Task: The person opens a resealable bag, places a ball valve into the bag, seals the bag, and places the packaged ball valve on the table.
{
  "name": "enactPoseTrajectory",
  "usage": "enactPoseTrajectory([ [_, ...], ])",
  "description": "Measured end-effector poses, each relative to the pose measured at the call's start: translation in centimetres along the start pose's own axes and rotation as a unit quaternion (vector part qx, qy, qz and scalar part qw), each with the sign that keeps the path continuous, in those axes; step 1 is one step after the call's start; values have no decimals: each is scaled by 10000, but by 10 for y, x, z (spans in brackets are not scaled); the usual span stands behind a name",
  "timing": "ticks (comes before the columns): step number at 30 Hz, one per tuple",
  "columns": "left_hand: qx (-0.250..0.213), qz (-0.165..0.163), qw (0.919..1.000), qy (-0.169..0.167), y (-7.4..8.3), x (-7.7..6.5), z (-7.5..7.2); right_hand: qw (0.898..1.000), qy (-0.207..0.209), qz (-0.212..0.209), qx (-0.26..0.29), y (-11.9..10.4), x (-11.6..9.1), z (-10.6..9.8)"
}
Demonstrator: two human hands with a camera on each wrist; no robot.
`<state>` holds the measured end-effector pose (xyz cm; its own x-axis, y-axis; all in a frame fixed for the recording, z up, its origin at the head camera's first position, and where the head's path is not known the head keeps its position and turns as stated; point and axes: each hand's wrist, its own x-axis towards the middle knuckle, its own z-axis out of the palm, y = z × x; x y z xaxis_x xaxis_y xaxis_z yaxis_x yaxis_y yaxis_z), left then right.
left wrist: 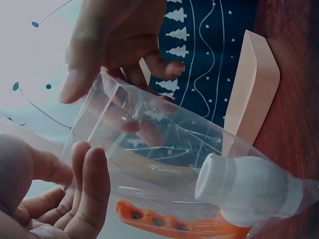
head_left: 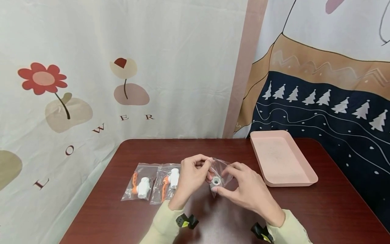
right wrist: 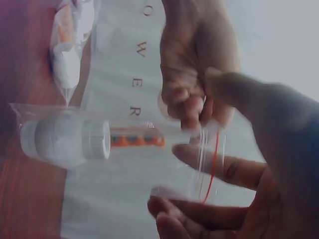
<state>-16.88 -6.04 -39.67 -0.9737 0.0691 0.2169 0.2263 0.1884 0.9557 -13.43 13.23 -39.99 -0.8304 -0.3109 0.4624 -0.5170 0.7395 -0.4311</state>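
Note:
A clear zip-lock bag (head_left: 220, 165) hangs between the two hands above the table. Inside lies a white ball valve (left wrist: 251, 188) with an orange handle (left wrist: 169, 225), down at the bag's closed end. My left hand (head_left: 195, 173) pinches the bag near its mouth with thumb and fingertips. On the opposite side, my right hand (head_left: 248, 183) has its fingers spread along the bag, thumb apart from them. Its fingers (right wrist: 234, 172) show beside the red zip line (right wrist: 211, 172) in the right wrist view. Whether the zip is parted cannot be told.
Two more bagged white valves with orange handles, one bag (head_left: 141, 184) and another bag (head_left: 161, 189), lie on the dark red table (head_left: 100, 210) at left. At the back right stands a pink tray (head_left: 278, 156). Printed curtains (head_left: 189, 67) hang behind.

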Motion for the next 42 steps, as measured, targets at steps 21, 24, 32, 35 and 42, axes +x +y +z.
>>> enactPoseTrajectory([
  [21, 2015, -350, 9784, 297, 7, -1, -19, 9895, 164, -1394, -333, 1, -4, -21],
  [24, 2262, -409, 9729, 262, 7, -1, -21, 9883, 170, -1494, -237, 5, -3, -25],
  [32, 1600, 389, 9836, -729, 4, 3, -26, 9851, 198, -1650, 439, 15, 3, -33],
  [35, 1303, 948, 9776, -1355, 4, 4, -27, 9854, 57, -1520, 765, 20, 4, -39],
  [42, 1716, 1751, 9416, -2309, 1, 6, -34, 9786, 197, -1728, 1104, 29, 9, -47],
])
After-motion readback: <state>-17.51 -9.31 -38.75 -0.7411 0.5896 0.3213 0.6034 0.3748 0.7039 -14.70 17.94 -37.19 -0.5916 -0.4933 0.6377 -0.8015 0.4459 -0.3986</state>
